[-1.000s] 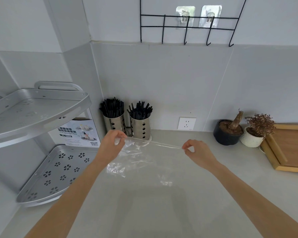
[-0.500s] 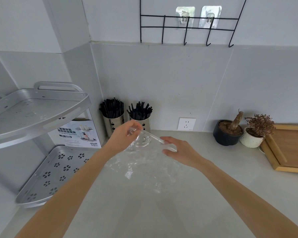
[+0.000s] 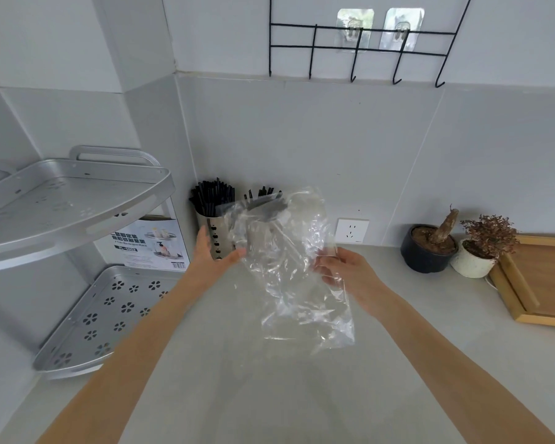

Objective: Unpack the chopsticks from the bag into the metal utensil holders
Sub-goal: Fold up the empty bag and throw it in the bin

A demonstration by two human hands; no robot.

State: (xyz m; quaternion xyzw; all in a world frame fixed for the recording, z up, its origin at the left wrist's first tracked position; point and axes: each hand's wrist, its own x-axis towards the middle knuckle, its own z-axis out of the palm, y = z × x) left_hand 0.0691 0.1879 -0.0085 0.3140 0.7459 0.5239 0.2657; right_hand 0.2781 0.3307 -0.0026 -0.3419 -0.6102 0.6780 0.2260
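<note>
A clear, crumpled plastic bag (image 3: 295, 277) hangs above the counter, held between both hands, and looks empty. My left hand (image 3: 213, 251) grips its left side and my right hand (image 3: 343, 267) pinches its right edge. Behind it, against the wall, stand two perforated metal utensil holders. The left holder (image 3: 212, 232) is packed with black chopsticks (image 3: 210, 198). The right holder is mostly hidden behind the bag, with only some black chopstick tips (image 3: 263, 192) showing above it.
A two-tier silver corner rack (image 3: 87, 200) stands at the left with a printed box (image 3: 148, 245) behind it. At the right are a black plant pot (image 3: 428, 251), a white pot (image 3: 474, 261) and a wooden tray (image 3: 532, 280). A wall socket (image 3: 351, 230) and a black hook rail (image 3: 359, 49) are on the wall.
The bag, stretched wide between both hands a second ago, has been gathered and lifted upright. My hands have come closer together and the bag now covers the right holder.
</note>
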